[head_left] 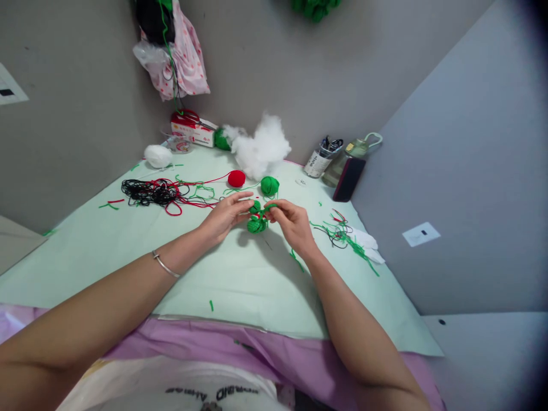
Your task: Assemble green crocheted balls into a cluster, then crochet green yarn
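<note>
Between my two hands, just above the pale table, is a small green crocheted piece (256,225) with rounded parts and a bit of red and white in its middle. My left hand (228,214) grips its left side, thumb and fingers closed on the upper rounded part. On the other side, my right hand (293,222) pinches a green part at the piece's upper right; whether that is yarn or a crocheted limb I cannot tell. A thin dark needle-like line (268,244) shows below the piece. Behind my hands lie a green yarn ball (269,185) and a red yarn ball (236,178).
Tangled black and red yarn (154,192) lies left, near a white yarn ball (158,156). White stuffing (261,145) sits at the back beside a box (192,133) with red-handled scissors (188,117). To the right are a pen cup (319,161), a phone (349,180), a bottle and yarn scraps (351,242).
</note>
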A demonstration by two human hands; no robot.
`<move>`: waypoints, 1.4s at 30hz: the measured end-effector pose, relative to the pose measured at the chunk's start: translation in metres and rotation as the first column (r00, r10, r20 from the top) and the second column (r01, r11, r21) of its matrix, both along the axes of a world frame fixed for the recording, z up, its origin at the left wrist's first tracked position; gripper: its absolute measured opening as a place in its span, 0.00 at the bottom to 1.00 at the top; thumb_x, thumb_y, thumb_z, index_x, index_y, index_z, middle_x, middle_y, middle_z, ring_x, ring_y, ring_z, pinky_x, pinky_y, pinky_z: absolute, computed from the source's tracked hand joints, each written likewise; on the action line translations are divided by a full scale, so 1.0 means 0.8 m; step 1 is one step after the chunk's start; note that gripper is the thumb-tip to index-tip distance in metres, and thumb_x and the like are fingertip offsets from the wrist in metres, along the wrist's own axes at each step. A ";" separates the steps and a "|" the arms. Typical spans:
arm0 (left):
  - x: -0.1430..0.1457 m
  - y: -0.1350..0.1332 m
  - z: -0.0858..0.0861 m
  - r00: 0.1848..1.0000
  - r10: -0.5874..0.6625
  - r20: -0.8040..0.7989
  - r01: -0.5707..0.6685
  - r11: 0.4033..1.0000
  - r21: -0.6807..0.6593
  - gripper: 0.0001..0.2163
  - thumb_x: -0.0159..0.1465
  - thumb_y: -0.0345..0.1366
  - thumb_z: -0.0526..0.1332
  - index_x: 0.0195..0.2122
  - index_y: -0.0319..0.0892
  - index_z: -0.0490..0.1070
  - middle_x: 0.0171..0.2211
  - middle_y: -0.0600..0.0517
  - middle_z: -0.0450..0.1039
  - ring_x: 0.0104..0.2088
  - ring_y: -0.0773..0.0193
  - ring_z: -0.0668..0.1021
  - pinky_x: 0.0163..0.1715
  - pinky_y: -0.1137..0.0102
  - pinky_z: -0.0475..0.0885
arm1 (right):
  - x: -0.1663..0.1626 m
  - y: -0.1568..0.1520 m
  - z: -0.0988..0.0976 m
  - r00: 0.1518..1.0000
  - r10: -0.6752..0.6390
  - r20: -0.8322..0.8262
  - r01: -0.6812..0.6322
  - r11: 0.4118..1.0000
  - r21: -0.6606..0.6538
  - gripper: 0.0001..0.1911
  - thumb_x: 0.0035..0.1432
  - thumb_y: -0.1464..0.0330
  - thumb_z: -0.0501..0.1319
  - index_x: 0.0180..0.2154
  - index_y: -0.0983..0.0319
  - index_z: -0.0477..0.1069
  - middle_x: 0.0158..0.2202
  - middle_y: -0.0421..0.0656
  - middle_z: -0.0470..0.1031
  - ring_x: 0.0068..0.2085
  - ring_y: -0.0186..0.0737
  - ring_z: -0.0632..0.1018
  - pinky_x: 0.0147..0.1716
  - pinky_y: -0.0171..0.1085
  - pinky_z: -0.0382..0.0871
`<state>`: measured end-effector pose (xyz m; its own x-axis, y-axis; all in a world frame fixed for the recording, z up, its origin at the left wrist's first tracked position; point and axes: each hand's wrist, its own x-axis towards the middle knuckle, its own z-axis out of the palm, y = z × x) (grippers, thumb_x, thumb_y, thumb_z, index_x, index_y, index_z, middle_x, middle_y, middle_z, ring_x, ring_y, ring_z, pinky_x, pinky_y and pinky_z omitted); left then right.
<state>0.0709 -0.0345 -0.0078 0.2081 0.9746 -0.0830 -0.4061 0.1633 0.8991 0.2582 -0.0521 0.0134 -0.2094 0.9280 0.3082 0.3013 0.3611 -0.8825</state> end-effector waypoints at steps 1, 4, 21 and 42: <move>0.001 -0.002 0.001 0.997 0.061 -0.052 -0.059 0.998 0.035 0.20 0.59 0.34 0.70 0.53 0.40 0.73 0.48 0.46 0.75 0.47 0.60 0.79 0.53 0.62 0.73 | 0.001 0.001 0.003 0.994 -0.004 -0.105 -0.005 0.996 -0.091 0.10 0.61 0.62 0.60 0.39 0.60 0.76 0.32 0.41 0.78 0.32 0.36 0.78 0.37 0.38 0.74; 0.003 -0.007 0.005 0.987 0.099 -0.130 -0.086 0.991 0.105 0.26 0.60 0.42 0.69 0.58 0.42 0.68 0.57 0.42 0.70 0.55 0.56 0.76 0.55 0.61 0.71 | 0.004 0.002 0.010 0.953 -0.042 -0.301 -0.034 0.969 -0.243 0.12 0.55 0.59 0.67 0.37 0.60 0.76 0.29 0.40 0.79 0.29 0.34 0.78 0.34 0.36 0.74; 0.001 -0.014 0.003 0.822 -0.563 -0.083 0.569 0.819 0.077 0.13 0.61 0.42 0.69 0.42 0.39 0.79 0.40 0.43 0.82 0.37 0.57 0.83 0.46 0.60 0.75 | 0.012 0.003 0.021 0.855 -0.233 -0.464 0.110 0.955 -0.276 0.11 0.53 0.61 0.67 0.29 0.60 0.69 0.36 0.41 0.80 0.36 0.35 0.80 0.41 0.36 0.76; 0.002 -0.009 0.000 0.933 -0.339 -0.122 0.353 0.929 0.113 0.26 0.62 0.46 0.69 0.58 0.42 0.70 0.60 0.41 0.72 0.60 0.53 0.73 0.61 0.58 0.64 | 0.025 0.015 0.017 0.736 -0.223 -0.639 0.004 0.946 -0.325 0.16 0.45 0.61 0.76 0.27 0.61 0.72 0.31 0.39 0.81 0.26 0.27 0.77 0.25 0.26 0.75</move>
<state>0.0723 -0.0415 -0.0082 0.5317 0.8470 0.0023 -0.2533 0.1564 0.9547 0.2780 -0.0397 0.0273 0.0584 0.9972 0.0474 -0.3742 0.0659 -0.9250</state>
